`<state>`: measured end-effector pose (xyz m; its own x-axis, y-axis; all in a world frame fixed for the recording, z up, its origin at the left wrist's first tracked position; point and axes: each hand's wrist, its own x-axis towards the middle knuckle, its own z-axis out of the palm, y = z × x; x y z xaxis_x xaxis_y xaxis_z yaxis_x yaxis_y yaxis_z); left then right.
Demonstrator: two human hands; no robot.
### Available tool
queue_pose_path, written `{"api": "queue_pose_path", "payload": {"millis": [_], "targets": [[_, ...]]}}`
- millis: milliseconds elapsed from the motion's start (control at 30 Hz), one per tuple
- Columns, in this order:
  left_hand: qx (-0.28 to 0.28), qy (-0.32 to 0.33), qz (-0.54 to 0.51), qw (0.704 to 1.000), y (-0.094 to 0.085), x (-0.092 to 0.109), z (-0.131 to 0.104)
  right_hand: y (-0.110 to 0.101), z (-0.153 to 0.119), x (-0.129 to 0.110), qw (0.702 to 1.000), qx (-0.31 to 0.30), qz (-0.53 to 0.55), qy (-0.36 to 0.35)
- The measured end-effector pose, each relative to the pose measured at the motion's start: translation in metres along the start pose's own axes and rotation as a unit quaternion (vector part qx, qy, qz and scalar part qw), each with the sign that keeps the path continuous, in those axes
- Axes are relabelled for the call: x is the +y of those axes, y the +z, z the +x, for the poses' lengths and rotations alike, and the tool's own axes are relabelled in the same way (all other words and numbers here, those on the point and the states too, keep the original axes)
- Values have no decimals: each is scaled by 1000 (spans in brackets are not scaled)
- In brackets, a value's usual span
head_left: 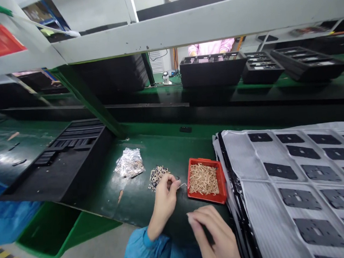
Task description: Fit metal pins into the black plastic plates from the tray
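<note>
My left hand [166,192] is closed in a pinch over the green bench, holding a small thin strip [182,185] that sticks out toward the right. Just behind it lies a loose pile of small dark and tan pieces [157,176]. A red tray [208,199] filled with small tan strips [203,179] stands to the right of that hand. Nearer to me, in front of the tray, is my right hand [215,236]. Its thumb and fingertips come together; whatever may be between them is too small to make out.
Clear plastic bags of small parts [129,163] lie left of the pile. A large black tray [66,171] stands farther left, above a green bin [49,232]. Sheeted dark plates [300,198] are stacked at right. Black boxes [212,73] and a pink-sleeved person [213,46] are beyond.
</note>
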<state>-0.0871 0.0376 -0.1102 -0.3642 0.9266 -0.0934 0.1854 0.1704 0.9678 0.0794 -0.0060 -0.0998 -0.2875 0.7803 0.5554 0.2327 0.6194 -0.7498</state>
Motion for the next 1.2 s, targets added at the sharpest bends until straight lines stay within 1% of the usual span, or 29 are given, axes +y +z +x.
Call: {"api": "queue_pose_path", "payload": {"millis": [33,100,167,233,300,367,433,533,633,733,833,967,1067,1133,1167,1200], "targets": [[-17,-17,-61,998,-5,9,-6,0,1,-1,1000,10,3,16],[-41,-64,-174,982,-11,26,-20,1,4,-4,999,25,9,34],[-51,-117,-264,956,-11,40,-33,5,9,-9,999,41,4,36],[-47,-165,-328,929,-8,49,-42,9,13,-13,998,49,-12,32],[-41,-200,-373,905,-5,55,-48,12,16,-15,998,46,-23,30],[-38,-221,-401,888,-3,57,-50,14,17,-15,998,43,-27,29],[-37,-233,-418,877,-1,58,-50,15,18,-14,998,43,-29,28],[-38,-239,-429,870,0,58,-49,14,18,-13,998,40,-28,26],[-35,-232,-421,876,2,56,-50,11,18,-13,999,31,-24,25],[-21,-197,-399,895,4,52,-52,8,20,-13,999,21,-22,25],[6,-138,-357,924,6,46,-51,7,22,-13,1000,11,-14,21],[30,-38,-258,965,5,42,-49,4,24,-9,1000,9,-7,1],[40,19,-182,982,3,40,-49,-3,23,2,999,6,-26,-25],[45,40,-147,987,2,38,-50,-9,21,16,997,-2,-44,-70],[46,47,-135,989,2,36,-50,-10,20,23,996,0,-52,-75],[46,53,-125,990,2,35,-50,-11,18,30,995,-12,-53,-83]]}}
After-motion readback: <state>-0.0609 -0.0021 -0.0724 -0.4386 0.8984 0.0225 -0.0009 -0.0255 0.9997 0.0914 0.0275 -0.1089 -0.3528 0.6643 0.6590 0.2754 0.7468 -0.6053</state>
